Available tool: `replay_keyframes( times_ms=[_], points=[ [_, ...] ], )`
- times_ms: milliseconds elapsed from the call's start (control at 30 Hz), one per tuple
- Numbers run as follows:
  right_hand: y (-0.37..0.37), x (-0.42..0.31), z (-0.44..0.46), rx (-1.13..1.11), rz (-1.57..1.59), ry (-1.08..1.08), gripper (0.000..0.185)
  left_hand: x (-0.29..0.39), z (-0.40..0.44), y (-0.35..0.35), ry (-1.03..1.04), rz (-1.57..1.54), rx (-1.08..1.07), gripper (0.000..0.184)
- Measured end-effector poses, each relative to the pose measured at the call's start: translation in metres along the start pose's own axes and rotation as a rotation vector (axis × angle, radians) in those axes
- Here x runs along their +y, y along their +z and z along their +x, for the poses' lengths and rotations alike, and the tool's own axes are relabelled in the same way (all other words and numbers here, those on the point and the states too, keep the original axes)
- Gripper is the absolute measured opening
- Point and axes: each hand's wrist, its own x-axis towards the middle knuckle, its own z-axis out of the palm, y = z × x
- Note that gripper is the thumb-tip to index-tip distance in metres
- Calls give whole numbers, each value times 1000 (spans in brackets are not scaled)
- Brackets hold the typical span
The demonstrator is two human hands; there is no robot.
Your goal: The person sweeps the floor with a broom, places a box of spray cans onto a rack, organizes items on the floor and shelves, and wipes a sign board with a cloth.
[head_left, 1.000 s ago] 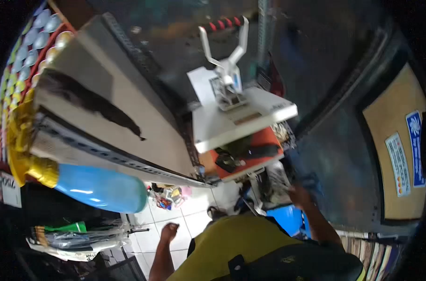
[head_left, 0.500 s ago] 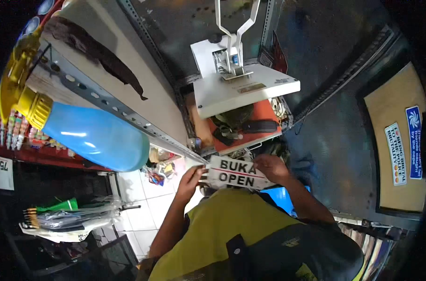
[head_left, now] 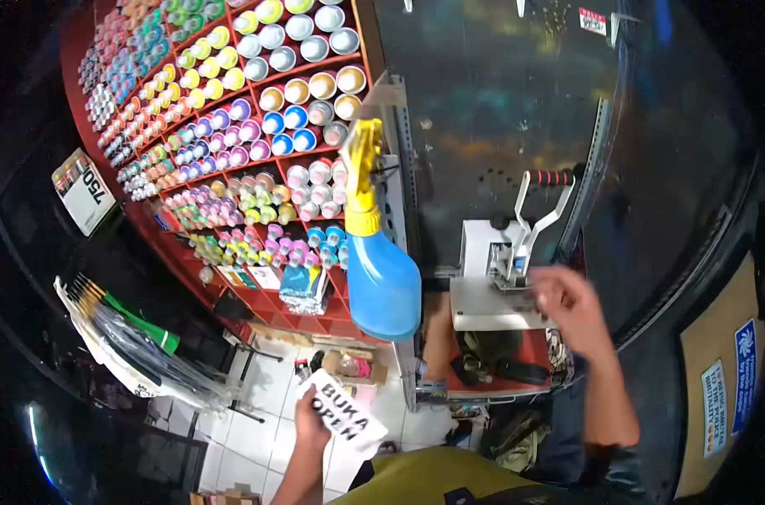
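My left hand [head_left: 312,421] is closed on the edge of a white sign [head_left: 349,411] with black letters reading "BUKA OPEN", held tilted low in front of me. My right hand [head_left: 571,307] is raised and blurred by motion. It appears in front of the white heat press [head_left: 492,305], and I cannot tell whether it touches the machine. Its fingers look partly bent, with nothing visible in them. A blue spray bottle [head_left: 385,286] with a yellow trigger head hangs from a metal upright, between the two hands and higher than the sign.
Red shelves [head_left: 256,80] hold many colourful spray cans on the left. Brushes and a green item lie on a plastic-wrapped bundle [head_left: 159,358]. Below the press, dark items rest on a red surface [head_left: 529,341]. A brown board [head_left: 710,362] with stickers stands at right.
My view has swung left and up, bringing the can shelves into sight. My right hand has let go of the sign and lifted toward the press; the left hand keeps the sign, now tilted.
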Motion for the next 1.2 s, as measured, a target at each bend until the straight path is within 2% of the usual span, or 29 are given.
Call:
replay_keyframes(
  times_ms=[133,233,300,333,400,433,533,700,833,900,967,1000,1100,1167,1200],
  points=[
    [15,-110,67,4,12,-306,27,34,43,-39,101,19,-40,36],
    [32,-171,117,-38,-50,-269,28,49,59,-37,112,14,-84,34],
    [38,-185,155,-72,-123,-135,33,55,63,-32,117,5,-106,33],
    [41,-191,170,-70,-134,-142,33,55,61,-30,109,1,-108,33],
    [55,-207,196,-89,-231,108,45,63,59,-29,87,-9,-117,33],
    [67,-217,208,-80,-250,102,45,69,59,-32,82,-20,-135,33],
    [96,-233,232,-217,-493,510,51,76,57,-44,29,-34,-109,32],
    [123,-223,248,-173,-689,485,46,81,68,-68,-41,-14,-100,28],
    [117,-213,272,-225,-915,385,40,82,78,-76,-70,24,-144,29],
    [115,-214,277,-295,-1165,52,42,84,78,-69,-42,37,-144,30],
    [111,-224,280,-190,-1021,-29,43,84,80,-58,-32,48,-137,30],
    [113,-235,277,-65,-759,62,43,81,82,-56,-34,22,-118,31],
    [120,-275,246,94,-448,-240,44,81,80,-41,-38,-37,-55,32],
    [133,-301,207,204,-398,-420,43,90,77,-19,-31,-101,-205,34],
    [147,-309,186,247,-374,-482,42,93,72,-21,-51,-100,-202,34]
  ],
)
